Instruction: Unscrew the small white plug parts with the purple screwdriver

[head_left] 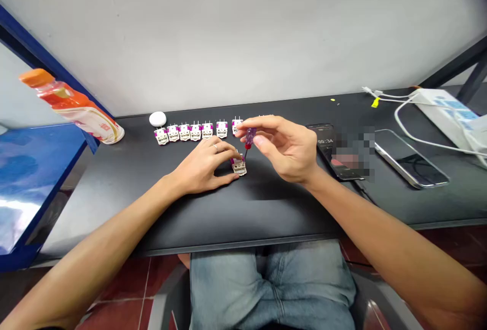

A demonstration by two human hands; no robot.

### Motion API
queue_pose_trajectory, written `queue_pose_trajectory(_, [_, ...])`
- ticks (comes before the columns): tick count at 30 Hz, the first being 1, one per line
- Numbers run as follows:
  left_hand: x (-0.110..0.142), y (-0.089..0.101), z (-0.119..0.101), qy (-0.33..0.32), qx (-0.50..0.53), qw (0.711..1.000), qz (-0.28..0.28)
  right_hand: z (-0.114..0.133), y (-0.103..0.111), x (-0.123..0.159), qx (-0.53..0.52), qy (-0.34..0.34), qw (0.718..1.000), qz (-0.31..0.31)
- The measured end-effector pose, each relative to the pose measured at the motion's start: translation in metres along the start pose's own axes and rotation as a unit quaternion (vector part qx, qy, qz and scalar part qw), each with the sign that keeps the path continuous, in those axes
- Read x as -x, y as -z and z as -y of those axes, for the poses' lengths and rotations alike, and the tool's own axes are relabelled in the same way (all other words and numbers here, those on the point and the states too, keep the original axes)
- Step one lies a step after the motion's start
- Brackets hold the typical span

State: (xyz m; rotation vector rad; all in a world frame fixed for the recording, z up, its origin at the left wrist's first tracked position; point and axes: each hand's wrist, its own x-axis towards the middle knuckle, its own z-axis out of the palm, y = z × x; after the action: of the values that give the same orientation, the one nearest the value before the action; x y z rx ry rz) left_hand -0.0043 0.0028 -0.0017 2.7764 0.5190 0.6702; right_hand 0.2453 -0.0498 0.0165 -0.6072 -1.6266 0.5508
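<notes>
My left hand (205,165) rests on the black table (266,203) and pinches a small white and magenta plug part (239,167) to hold it down. My right hand (283,147) is closed around a small screwdriver (248,140) with a purple and red handle, held upright with its tip down on that part. Behind my hands, a row of several similar white and magenta plug parts (196,131) stands along the back of the table.
A white round object (157,118) lies left of the row. An orange drink bottle (72,106) leans at the left by a blue frame. Two phones (411,158) lie at the right, with a white power strip (452,112) and white cables behind.
</notes>
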Motion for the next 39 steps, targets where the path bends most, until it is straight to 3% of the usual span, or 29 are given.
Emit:
queue_pose_trajectory(4, [-0.0003, 0.0001, -0.0003, 0.008, -0.002, 1.000, 0.007, -0.0003, 0.0004, -0.0019, 0.055, 0.032, 0.997, -0.033])
queue_pose_trajectory(8, [-0.0004, 0.0000, -0.0003, 0.014, 0.001, 1.000, 0.011, -0.0013, -0.0001, -0.0018, 0.009, 0.017, 1.000, -0.007])
queue_pose_trajectory(12, [-0.0001, -0.0004, 0.0003, 0.007, -0.005, 1.000, 0.006, -0.0021, -0.0003, -0.0009, 0.060, 0.046, 0.997, -0.023])
queue_pose_trajectory(18, [-0.0004, -0.0004, -0.0004, 0.015, 0.002, 1.000, 0.011, -0.0025, 0.0013, 0.0006, -0.007, 0.009, 1.000, 0.017])
queue_pose_trajectory(23, [-0.0002, -0.0008, 0.0000, 0.004, -0.009, 1.000, 0.005, -0.0034, 0.0013, 0.0004, 0.064, 0.035, 0.997, -0.017])
queue_pose_trajectory(27, [0.0001, 0.0010, 0.0004, 0.007, -0.023, 1.000, 0.012, -0.0026, 0.0024, 0.0007, 0.011, 0.011, 1.000, 0.013])
queue_pose_trajectory(30, [0.0001, 0.0023, 0.0005, 0.005, -0.041, 0.999, 0.003, -0.0030, 0.0054, -0.0023, 0.096, 0.083, 0.992, 0.023])
queue_pose_trajectory(34, [-0.0001, 0.0015, 0.0007, -0.012, -0.041, 0.999, -0.026, -0.0030, 0.0076, -0.0065, 0.266, 0.215, 0.940, -0.009])
queue_pose_trajectory(39, [-0.0003, -0.0012, 0.0018, 0.003, 0.001, 1.000, -0.012, -0.0009, 0.0091, -0.0074, 0.274, 0.181, 0.945, 0.012])
